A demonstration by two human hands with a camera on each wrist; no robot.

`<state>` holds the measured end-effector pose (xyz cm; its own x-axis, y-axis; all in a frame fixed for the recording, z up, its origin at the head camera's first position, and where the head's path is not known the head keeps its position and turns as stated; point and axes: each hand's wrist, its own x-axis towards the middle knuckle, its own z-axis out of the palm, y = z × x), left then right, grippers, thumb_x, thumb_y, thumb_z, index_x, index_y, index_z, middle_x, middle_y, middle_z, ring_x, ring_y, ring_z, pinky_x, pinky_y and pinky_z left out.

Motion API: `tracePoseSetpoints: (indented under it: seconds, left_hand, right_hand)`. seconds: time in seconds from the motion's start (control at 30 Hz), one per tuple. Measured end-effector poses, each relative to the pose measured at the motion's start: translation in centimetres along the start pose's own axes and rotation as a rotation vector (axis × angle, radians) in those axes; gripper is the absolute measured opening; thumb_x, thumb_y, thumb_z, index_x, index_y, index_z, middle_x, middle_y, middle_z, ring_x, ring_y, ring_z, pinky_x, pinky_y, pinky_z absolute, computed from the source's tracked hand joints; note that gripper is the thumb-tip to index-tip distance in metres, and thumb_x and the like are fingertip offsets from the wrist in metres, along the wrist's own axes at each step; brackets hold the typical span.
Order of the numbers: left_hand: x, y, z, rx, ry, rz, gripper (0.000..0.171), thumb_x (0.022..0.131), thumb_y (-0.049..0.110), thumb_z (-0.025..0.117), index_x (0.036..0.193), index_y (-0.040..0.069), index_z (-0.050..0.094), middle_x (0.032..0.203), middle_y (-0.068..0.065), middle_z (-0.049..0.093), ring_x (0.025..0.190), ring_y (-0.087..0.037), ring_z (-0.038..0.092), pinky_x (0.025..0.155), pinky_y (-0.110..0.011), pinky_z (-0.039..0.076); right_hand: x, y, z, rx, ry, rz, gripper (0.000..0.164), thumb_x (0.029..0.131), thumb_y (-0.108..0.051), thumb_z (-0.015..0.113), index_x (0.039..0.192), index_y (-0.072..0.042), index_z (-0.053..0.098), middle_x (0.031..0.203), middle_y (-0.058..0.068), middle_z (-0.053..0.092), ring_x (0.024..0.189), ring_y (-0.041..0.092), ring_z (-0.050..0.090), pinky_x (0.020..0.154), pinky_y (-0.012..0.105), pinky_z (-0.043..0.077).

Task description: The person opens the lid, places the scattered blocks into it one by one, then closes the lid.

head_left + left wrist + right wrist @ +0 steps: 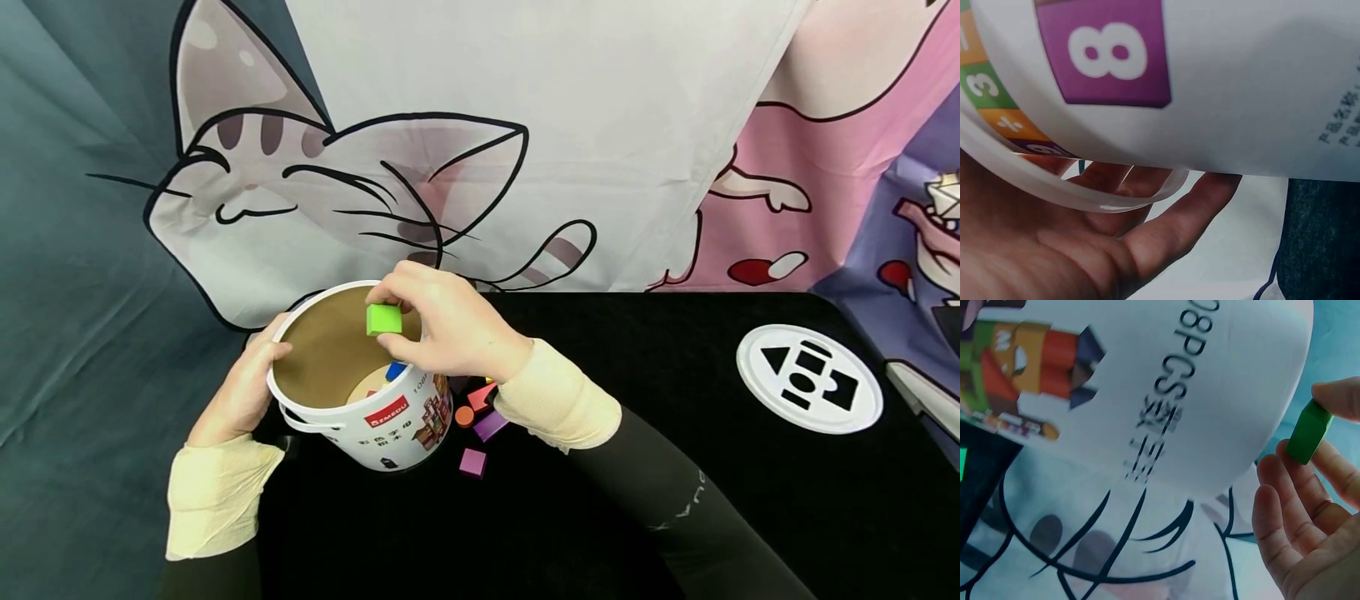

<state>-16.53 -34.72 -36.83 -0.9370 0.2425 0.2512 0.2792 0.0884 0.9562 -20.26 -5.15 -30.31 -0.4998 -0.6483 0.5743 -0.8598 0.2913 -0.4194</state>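
A white bucket (405,425) with printed sides is tilted on the black table, its mouth toward the camera. My left hand (243,383) grips its left side, the thumb hooked over the rim; in the left wrist view the fingers (1172,228) lie against the outer wall beside the handle (1104,203). Above the bucket's mouth, my right hand (453,321) pinches a light green block (383,320) between thumb and fingers. The right wrist view shows the same green block (1309,432) close to the rim. A blue block (395,370) is inside the bucket, with others partly hidden.
Right of the bucket lie a pink-purple block (472,462), a purple block (491,426), an orange round block (464,416) and a red block (480,397), some partly behind the right wrist. A white lid (810,379) with shaped cutouts rests far right. Cartoon cloth (637,125) hangs behind.
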Motion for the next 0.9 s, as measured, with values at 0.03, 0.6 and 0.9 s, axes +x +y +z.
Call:
tracePoseSetpoints:
  seconds: [0.03, 0.6, 0.9]
  left_hand:
    - [0.0, 0.0, 0.0, 0.001, 0.001, 0.002, 0.049, 0.092, -0.004, 0.029, 0.137, -0.003, 0.049, 0.127, -0.009, 0.055, 0.111, -0.02, 0.05, 0.092, -0.027, 0.039]
    - [0.0, 0.2, 0.0, 0.026, -0.012, -0.004, 0.048, 0.094, -0.002, 0.029, 0.139, 0.0, 0.048, 0.127, -0.002, 0.055, 0.113, -0.014, 0.049, 0.092, -0.024, 0.039]
    - [0.1, 0.2, 0.0, 0.016, -0.007, -0.006, 0.05, 0.094, -0.003, 0.029, 0.138, 0.002, 0.05, 0.126, -0.002, 0.056, 0.113, -0.015, 0.049, 0.092, -0.025, 0.039]
  right_hand:
    - [0.1, -0.2, 0.1, -0.007, -0.007, -0.001, 0.026, 0.085, -0.029, 0.065, 0.108, -0.018, 0.066, 0.095, -0.011, 0.053, 0.085, 0.001, 0.047, 0.077, 0.018, 0.039]
    - [1.6, -2.4, 1.6, -0.03, -0.066, -0.047, 0.031, 0.085, -0.029, 0.065, 0.114, -0.017, 0.067, 0.097, -0.01, 0.051, 0.081, 0.001, 0.047, 0.076, 0.015, 0.038]
    - [1.6, -2.3, 1.8, -0.043, -0.077, -0.072, 0.039, 0.085, -0.032, 0.065, 0.12, -0.015, 0.066, 0.104, -0.008, 0.054, 0.091, 0.004, 0.051, 0.085, 0.016, 0.037]
